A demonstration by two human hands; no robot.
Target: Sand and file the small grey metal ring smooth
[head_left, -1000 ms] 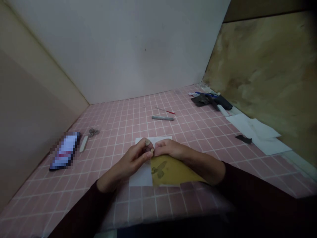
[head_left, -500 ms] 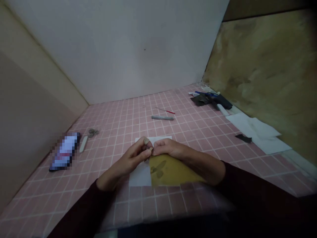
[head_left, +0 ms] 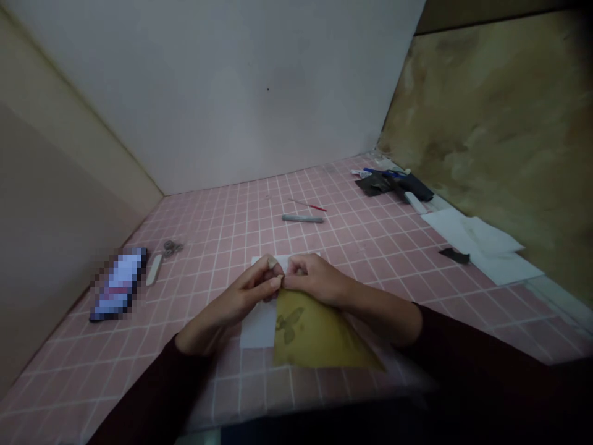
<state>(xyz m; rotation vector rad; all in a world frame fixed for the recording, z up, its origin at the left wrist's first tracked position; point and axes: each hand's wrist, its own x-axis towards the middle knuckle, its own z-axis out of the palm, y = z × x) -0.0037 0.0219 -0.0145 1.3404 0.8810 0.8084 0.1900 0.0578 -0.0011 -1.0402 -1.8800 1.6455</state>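
A yellow sheet (head_left: 319, 337) with a dark leaf-like or butterfly-like mark hangs from between my two hands, near the table's front. My left hand (head_left: 252, 287) pinches its upper left corner between thumb and fingers; a pale wrap shows on one fingertip. My right hand (head_left: 315, 278) has its fingers closed on the top edge, right beside the left fingertips. Beneath lies a white sheet (head_left: 257, 327), partly covered by the yellow one and the hands. Fine detail at the fingertips is too small to make out.
On the pink checked table (head_left: 222, 222) lie a grey pen-like stick (head_left: 302, 219), a thin red-handled tool (head_left: 317, 208), scissors (head_left: 171, 248), a white strip (head_left: 154, 269) and a blurred phone (head_left: 119, 284). White papers (head_left: 486, 244) and dark scraps (head_left: 375, 183) lie along the right wall.
The yellow sheet's lower edge has swung toward me and shows more of its surface. My right fingers have shifted slightly, with the thumb now along the sheet's top edge.
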